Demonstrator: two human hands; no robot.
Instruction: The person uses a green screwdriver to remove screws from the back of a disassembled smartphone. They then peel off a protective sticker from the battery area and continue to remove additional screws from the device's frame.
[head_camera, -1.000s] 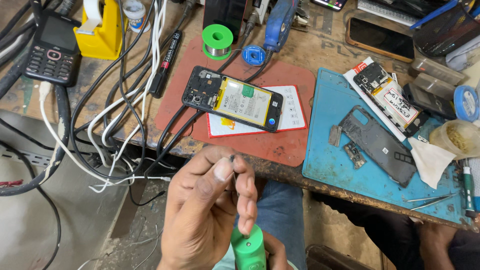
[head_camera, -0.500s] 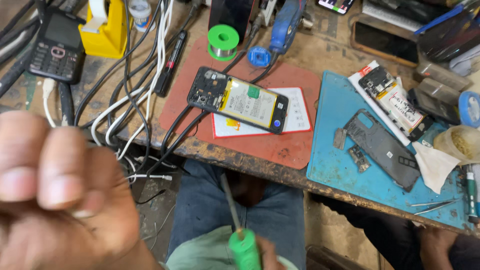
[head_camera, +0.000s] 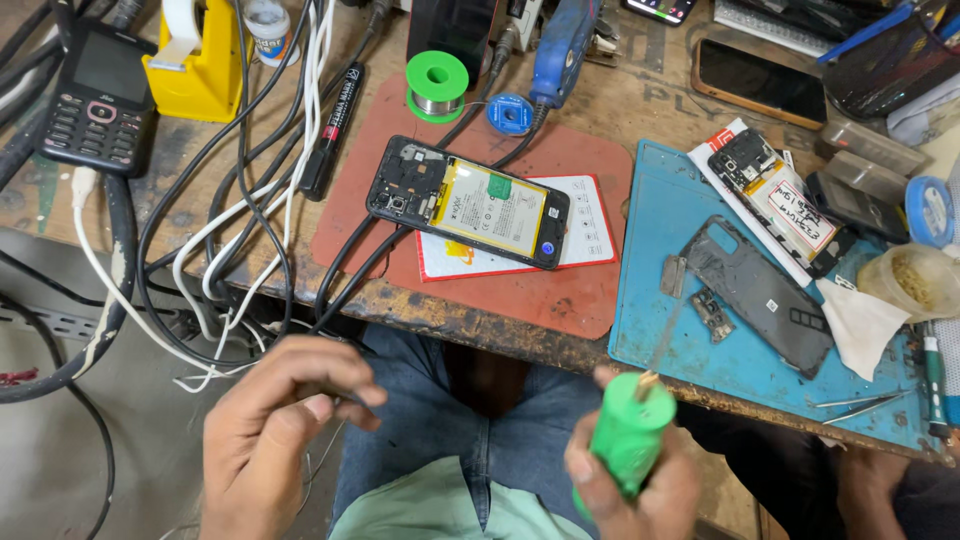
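My right hand (head_camera: 640, 495) grips a green-handled screwdriver (head_camera: 628, 435) below the bench edge, its thin shaft slanting up over the blue mat (head_camera: 650, 200). My left hand (head_camera: 275, 435) hangs at the lower left, above my lap, fingertips pinched together; whether anything is between them I cannot tell. An opened smartphone (head_camera: 465, 205) with its battery exposed lies on a white card on the red mat (head_camera: 560, 290), a black cable running from it. A black back cover (head_camera: 760, 295) and small metal parts rest on the blue mat.
A green solder spool (head_camera: 437, 85), black marker (head_camera: 330, 130), yellow tape dispenser (head_camera: 190, 65) and keypad phone (head_camera: 95, 95) sit to the left among tangled cables (head_camera: 240, 250). A second opened phone (head_camera: 775, 195), tissue (head_camera: 860, 325), tweezers (head_camera: 860, 400) and plastic cup (head_camera: 915, 280) crowd the right.
My left hand let go of the screwdriver shaft, rose close to the camera, then dropped to the lower left. The screwdriver shifted right and now tilts toward the blue mat.
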